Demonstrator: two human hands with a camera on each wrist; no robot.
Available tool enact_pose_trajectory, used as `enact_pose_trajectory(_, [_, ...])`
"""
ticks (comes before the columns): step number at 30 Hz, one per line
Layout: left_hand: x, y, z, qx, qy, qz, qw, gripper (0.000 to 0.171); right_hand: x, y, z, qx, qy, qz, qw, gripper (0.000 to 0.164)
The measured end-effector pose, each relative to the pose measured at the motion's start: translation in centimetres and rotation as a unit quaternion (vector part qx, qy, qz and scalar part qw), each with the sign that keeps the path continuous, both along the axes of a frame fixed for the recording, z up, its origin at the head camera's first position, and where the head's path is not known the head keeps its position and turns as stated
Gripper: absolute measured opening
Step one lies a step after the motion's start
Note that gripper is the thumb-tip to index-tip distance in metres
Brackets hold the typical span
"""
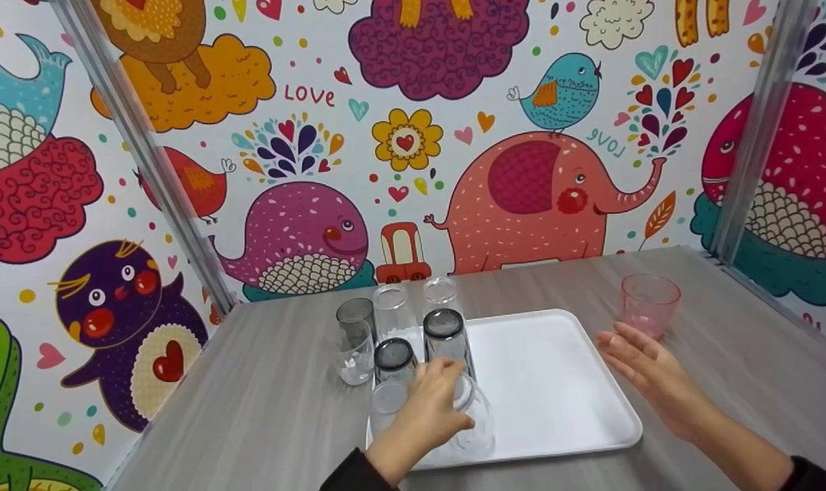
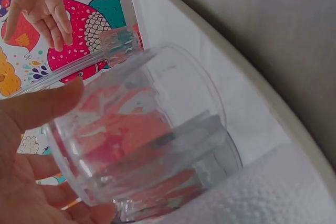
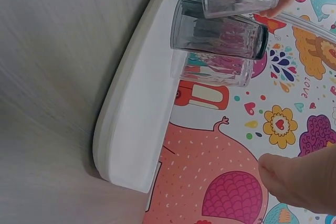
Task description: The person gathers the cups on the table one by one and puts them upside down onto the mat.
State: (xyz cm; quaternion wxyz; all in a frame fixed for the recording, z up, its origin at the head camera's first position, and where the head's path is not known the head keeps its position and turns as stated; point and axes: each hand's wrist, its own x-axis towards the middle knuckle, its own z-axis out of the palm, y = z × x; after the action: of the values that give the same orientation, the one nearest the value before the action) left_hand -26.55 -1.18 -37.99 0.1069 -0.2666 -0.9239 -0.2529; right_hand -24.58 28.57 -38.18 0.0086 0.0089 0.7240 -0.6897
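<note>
Got the left hand (image 1: 423, 406) curled round the base end of the held clear glass (image 1: 477, 417), mouth down, low over the front of the white tray (image 1: 552, 382). Can't tell about rim-to-tray contact from these angles, nor about thumb pressure. Got the right hand (image 1: 651, 375) spread flat, fingers straight, no hold on anything, just beside the pink tumbler (image 1: 650, 303).

Would call this step a set-down, judging by the low height. Tips for doing it cleanly:

1. Keep the glass plumb, so as to land the whole rim at once instead of 1 edge.
2. Go by feel as much as by eye. Pretty tough to see clear against clear.
3. Loosen thumb and fingers evenly, then lift straight up. Drag sideways and risk a tip.
4. Mind the knuckles near the rear dark glass (image 1: 445, 331) and the wrist near the front-left clear glass (image 1: 389, 399).

Leave a little gap to the nearer dark glass (image 1: 394, 358) too, to avoid clinking. Further out, note 2 tall clear glasses (image 1: 392, 314) at the back, then, left of the tray on the table (image 1: 262, 409), 1 smoky tumbler (image 1: 355, 315) and 1 clear tumbler (image 1: 355, 365).
</note>
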Motion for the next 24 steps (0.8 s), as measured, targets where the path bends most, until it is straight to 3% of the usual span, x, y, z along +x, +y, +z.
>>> enact_pose_trajectory(4, [-0.3, 0.6, -0.5, -0.033, 0.022, -0.002, 0.9992, 0.071, 0.1, 0.2, -0.1, -0.004, -0.004, -0.002, 1.000, 0.076])
enact_pose_trajectory(10, [-0.7, 0.9, -1.2, -0.068, 0.015, -0.001, 0.9976, 0.071, 0.0, 0.5, -0.2, -0.010, -0.011, -0.004, 1.000, 0.076])
enact_pose_trajectory(18, [-0.8, 0.9, -1.7, -0.075, -0.004, 0.005, 0.9971, 0.066, 0.1, 0.6, -0.3, -0.010, -0.013, -0.003, 1.000, 0.076])
enact_pose_trajectory(24, [-0.9, 1.1, -1.9, -0.098, 0.010, 0.009, 0.9951, 0.066, 0.0, 0.7, -0.5, -0.007, -0.016, -0.008, 1.000, 0.076])
